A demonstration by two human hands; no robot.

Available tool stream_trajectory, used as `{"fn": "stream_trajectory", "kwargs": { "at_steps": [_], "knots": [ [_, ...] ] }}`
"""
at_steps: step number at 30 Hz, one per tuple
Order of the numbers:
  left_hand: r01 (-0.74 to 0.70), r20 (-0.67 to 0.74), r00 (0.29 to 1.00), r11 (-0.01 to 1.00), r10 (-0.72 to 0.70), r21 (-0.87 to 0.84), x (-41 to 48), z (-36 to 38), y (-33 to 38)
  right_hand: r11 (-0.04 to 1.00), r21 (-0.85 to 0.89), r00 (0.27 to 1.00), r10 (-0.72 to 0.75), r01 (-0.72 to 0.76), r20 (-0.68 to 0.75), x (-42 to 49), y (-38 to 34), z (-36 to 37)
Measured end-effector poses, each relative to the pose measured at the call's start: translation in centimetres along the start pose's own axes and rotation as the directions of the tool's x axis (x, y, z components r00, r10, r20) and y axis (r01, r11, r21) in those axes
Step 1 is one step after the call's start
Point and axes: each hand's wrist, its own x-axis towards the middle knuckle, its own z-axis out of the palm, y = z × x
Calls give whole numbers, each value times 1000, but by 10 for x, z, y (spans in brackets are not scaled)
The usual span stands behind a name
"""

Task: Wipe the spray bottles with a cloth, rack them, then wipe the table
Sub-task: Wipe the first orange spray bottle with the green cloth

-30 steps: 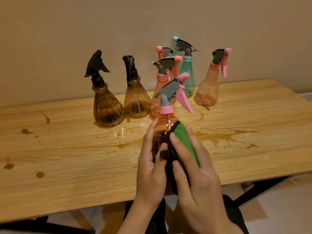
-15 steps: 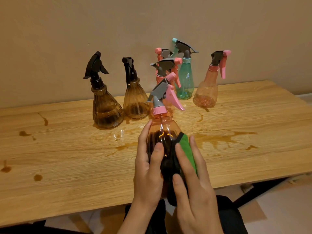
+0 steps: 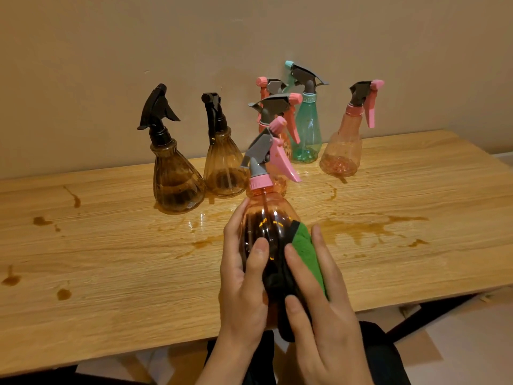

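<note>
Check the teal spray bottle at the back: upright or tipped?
Upright. The teal spray bottle stands on its base on the table, with its trigger head on top.

Wearing black clothing (image 3: 384, 357) over the lap, looking like trousers, showing dark along the bottom edge. Leaving left hand (image 3: 244, 287) and right hand (image 3: 324, 309) bare through wrists and forearms, nails looking short.

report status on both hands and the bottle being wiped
Left hand grips the orange bottle. Right hand holds the green cloth against its side. Six bottles stand behind, brown spills on the table. No rack in view.
</note>
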Motion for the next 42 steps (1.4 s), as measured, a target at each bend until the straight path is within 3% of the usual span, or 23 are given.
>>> {"fn": "stream_trajectory", "kwargs": {
  "at_steps": [5, 9, 16, 23, 32, 38, 42],
  "knots": [
    [-34, 97, 995, 997, 26, 75, -1, 2, 1, 976, 141, 986, 165, -165, 12, 35, -2, -12],
    [-50, 93, 995, 992, 39, 117, -1, 5, 1, 964, 207, 985, 152, -165, 78, 55, 4, -20],
    [10, 23, 1000, 999, -10, 34, -2, 2, 1, 995, 48, 997, 82, -82, 9, 1, -2, -3],
    [-24, 77, 997, 997, 18, 74, -1, 4, 3, 971, 174, 985, 155, -166, 73, 39, 2, -16],
    [15, 28, 999, 1000, -15, 7, 0, 2, 2, 988, 93, 991, 117, -123, 64, 26, -3, -6],
    [-12, 73, 997, 996, 5, 92, -2, 3, 0, 977, 123, 984, 172, -177, 46, 36, -1, -12],
    [-24, 86, 996, 995, 16, 93, -3, 3, 1, 993, 58, 995, 103, -103, 8, 47, -2, -12]
  ]
}}
